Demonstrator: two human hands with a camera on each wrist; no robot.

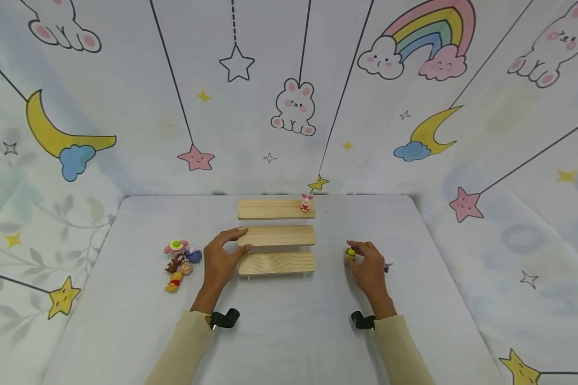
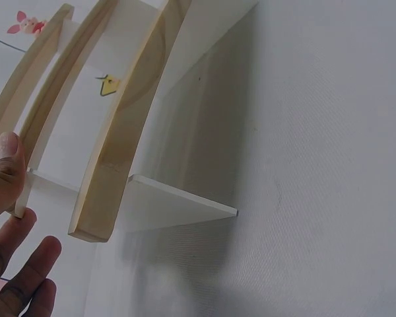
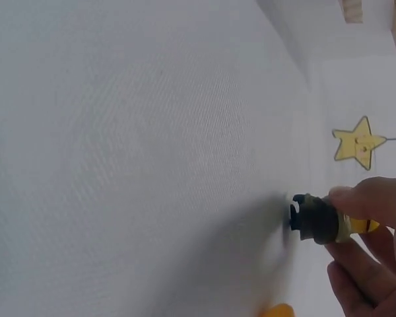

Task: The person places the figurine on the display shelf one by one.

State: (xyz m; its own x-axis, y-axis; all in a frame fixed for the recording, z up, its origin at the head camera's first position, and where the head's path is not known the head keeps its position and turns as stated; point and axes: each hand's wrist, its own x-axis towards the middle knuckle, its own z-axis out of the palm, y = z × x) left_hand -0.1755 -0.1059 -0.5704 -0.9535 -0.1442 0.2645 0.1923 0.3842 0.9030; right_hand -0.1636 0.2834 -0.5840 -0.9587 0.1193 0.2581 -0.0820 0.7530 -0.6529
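The right hand (image 1: pixel 368 264) rested on the white table (image 1: pixel 289 331), well to the right of the wooden stepped shelf (image 1: pixel 276 238), and its fingertips (image 3: pixel 363 198) pinched a small yellow and dark figurine (image 1: pixel 350 253), which the right wrist view showed held just off the cloth. A purplish small thing (image 1: pixel 388 266) peeked out just beside that hand; what it was could not be told. The left hand (image 1: pixel 223 259) lay at the shelf's left end, thumb (image 2: pixel 10 158) touching the edge of the middle step, the other fingers relaxed and loosely spread, holding nothing. A pink and white figurine (image 1: pixel 306 203) stood on the top step, near its right end. A cluster of figurines (image 1: pixel 180 262) lay on the table to the left of the left hand, apart from it.
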